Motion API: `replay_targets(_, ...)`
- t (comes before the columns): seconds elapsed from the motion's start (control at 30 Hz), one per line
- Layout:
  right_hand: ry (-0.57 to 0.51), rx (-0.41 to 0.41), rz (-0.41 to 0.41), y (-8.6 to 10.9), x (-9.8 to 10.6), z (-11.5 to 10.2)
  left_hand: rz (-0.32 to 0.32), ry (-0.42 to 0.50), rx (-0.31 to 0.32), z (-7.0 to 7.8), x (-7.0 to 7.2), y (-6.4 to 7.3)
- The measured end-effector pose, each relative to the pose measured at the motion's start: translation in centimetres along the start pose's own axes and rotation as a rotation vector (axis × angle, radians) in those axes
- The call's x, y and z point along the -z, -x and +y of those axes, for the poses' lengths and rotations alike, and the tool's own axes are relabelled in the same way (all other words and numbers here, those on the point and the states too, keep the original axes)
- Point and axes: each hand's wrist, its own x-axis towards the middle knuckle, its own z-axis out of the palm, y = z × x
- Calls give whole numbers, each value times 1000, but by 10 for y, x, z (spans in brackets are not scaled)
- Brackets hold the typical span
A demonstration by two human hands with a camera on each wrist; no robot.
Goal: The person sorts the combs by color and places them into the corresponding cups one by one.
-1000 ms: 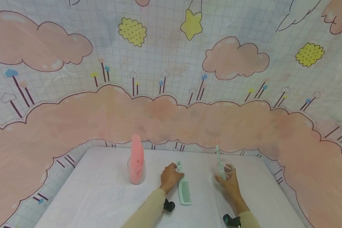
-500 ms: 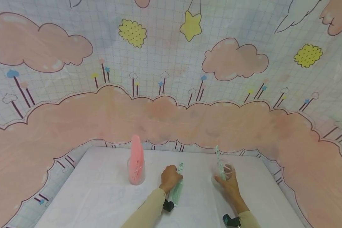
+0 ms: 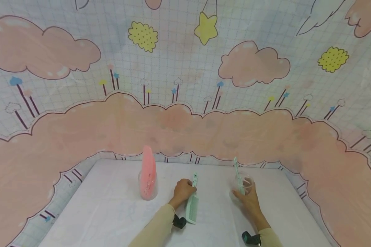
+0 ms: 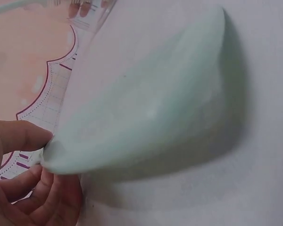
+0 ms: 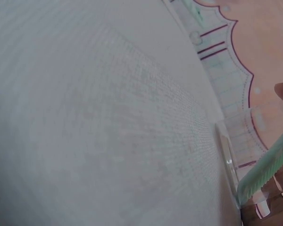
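In the head view my left hand (image 3: 183, 191) pinches a mint-green comb (image 3: 192, 209) by its handle, with the toothed end pointing down toward the near edge. Up close in the left wrist view, thumb and fingers hold the handle end of this blurred comb (image 4: 146, 103) just over the white surface. My right hand (image 3: 249, 200) holds a clear plastic cup (image 3: 246, 181) on the table's right side. Leaning in that cup is a second mint-green comb (image 3: 236, 169); in the right wrist view this comb (image 5: 269, 165) has its teeth showing inside the clear wall.
Left of my left hand stands another clear cup (image 3: 140, 187) with a long pink item (image 3: 148, 171), perhaps combs, sticking up from it. All stand on a white-covered table (image 3: 108, 206). A cloud-patterned cloth (image 3: 185, 127) hangs behind and around the table.
The comb in my left hand has turned, its toothed end swinging from right to left toward my wrist and then showing more of its face. My right hand and the cup have stayed put.
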Motion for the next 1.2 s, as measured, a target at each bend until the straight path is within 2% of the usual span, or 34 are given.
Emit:
replay_targets(0.23,7,-16,-8,1,0,1,-40,98,-35,0,1,-1)
replay_targets(0.43,10,-14,-2,1,-1,4,-41,148,-94,9,9,4)
replay_targets(0.7,1,-5,-5,0,0,4,-56,237,-143,19,22,12)
replay_targets(0.97,6,-18,-13,1,1,1,-20,334,-191,37,37,20)
replay_targets(1.2,-2,-2,-16,3,1,-2,15,385,-253,56,43,25)
